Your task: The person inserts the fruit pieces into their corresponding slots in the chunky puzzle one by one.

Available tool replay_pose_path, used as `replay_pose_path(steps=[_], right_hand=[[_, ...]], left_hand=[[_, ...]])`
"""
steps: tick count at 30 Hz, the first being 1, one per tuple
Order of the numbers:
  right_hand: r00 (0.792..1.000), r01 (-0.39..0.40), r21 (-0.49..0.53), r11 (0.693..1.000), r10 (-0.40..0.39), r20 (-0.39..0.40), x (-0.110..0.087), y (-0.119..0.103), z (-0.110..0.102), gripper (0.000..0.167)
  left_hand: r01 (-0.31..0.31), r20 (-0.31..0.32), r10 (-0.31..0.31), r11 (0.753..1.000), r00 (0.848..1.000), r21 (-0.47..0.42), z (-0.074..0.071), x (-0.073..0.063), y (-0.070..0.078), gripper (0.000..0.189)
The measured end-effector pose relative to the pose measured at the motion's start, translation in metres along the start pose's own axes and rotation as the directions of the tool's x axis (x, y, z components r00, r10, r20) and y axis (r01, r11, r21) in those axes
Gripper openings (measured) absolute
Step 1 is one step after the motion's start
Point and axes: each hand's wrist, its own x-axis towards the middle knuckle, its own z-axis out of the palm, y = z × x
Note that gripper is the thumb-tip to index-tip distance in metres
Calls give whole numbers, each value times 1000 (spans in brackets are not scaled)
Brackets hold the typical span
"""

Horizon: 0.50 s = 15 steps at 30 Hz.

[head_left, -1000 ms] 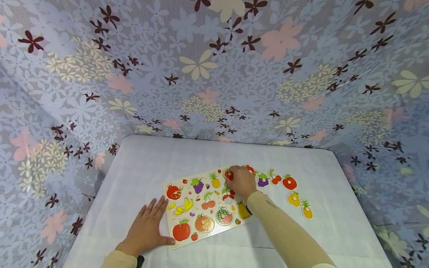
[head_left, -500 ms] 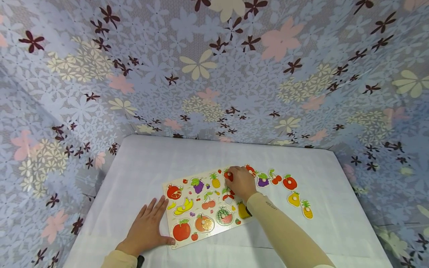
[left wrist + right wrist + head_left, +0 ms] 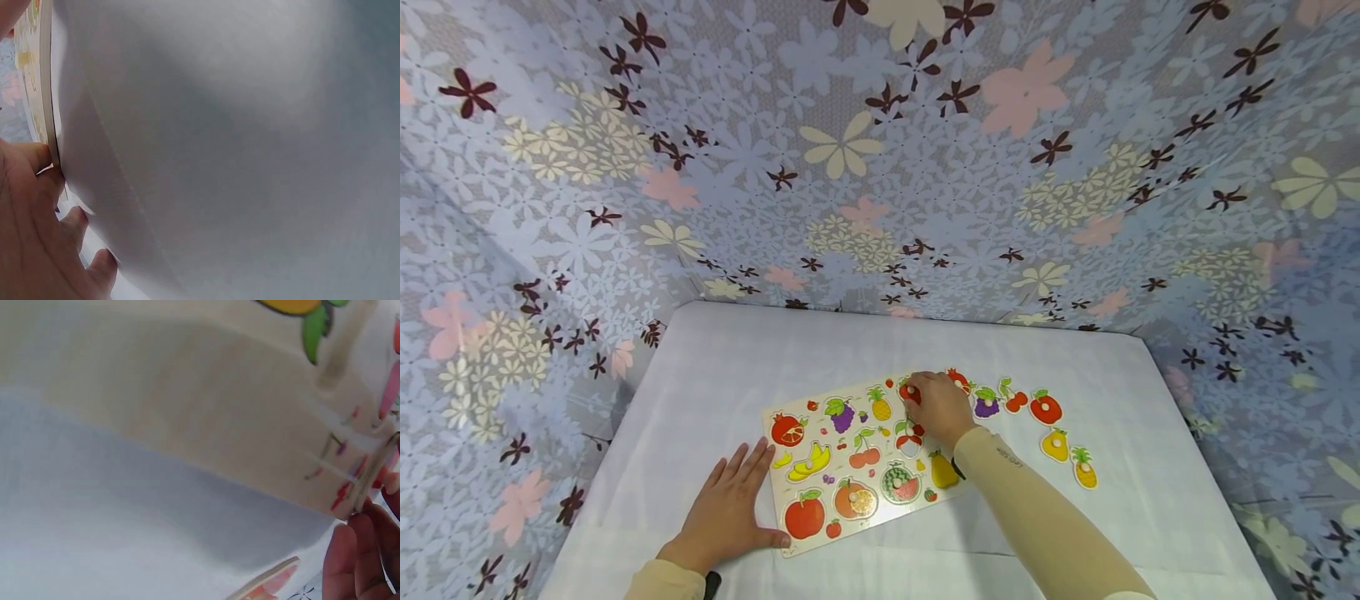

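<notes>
A wooden fruit puzzle board [image 3: 880, 513] lies at a slant on the table. My left hand [image 3: 722, 512] rests with fingers spread along its left edge, the thumb at the near left corner. In the left wrist view, fingertips [image 3: 39, 157] touch the board's side. At the far right of the board, my right hand [image 3: 942, 408] pinches a red fruit puzzle piece [image 3: 910, 392] with a pale knob. The hand partly covers that piece, and its exact fruit is hard to tell. The right wrist view has the fingers [image 3: 340, 550] curled at the piece's edge [image 3: 372, 478].
Right of the board, loose pieces lie in a curve: pomegranate [image 3: 958, 381], grapes [image 3: 987, 407], cherries [image 3: 1017, 402], a red apple-like piece [image 3: 1046, 408], pear [image 3: 1056, 446] and pineapple [image 3: 1085, 468]. The white-covered table [image 3: 737, 358] meets flowered fabric [image 3: 850, 208] behind.
Both hands stay in place, the right still holding the red piece at the board's far right. The head view shifts very slightly.
</notes>
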Motion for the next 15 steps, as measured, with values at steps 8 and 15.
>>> replay_pose_path(steps=[8,15], right_hand=[[999,30,21,999,-30,11,3,1,-3,29],[998,52,37,998,-51,-34,6,4,-4,16]], left_hand=[[-3,-4,3,1000,1000,8,1,0,-1,135],[-3,-7,3,1000,1000,0,-2,-1,1,134]])
